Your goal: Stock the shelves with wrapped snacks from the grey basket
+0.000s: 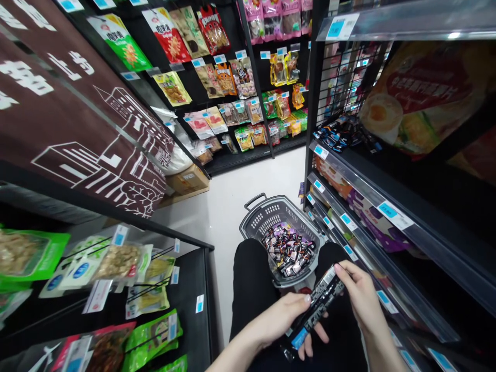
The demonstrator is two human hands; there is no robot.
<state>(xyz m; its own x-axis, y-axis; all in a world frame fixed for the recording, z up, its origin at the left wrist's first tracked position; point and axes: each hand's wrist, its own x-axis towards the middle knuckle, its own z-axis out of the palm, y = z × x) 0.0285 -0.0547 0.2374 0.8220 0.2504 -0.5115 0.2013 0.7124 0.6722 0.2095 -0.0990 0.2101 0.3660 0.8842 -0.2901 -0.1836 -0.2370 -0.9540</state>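
Long, narrow black snack packets with pale lettering and a blue patch at the lower end lie slantwise between my hands, above my lap. My left hand grips their lower part, thumb on top and fingers coming out underneath. At the upper end, my right hand is closed, with its thumb on the wrapper. How many packets are held I cannot tell. On the floor between my knees stands a grey plastic basket, its handle toward the far side. Many small black and purple wrapped snacks fill its bottom.
On my right is a shelf rack with price tags; a pile of black-and-blue packets sits on one shelf. Bagged snacks hang on the far wall. A left rack holds green bags, and a cardboard box stands behind it.
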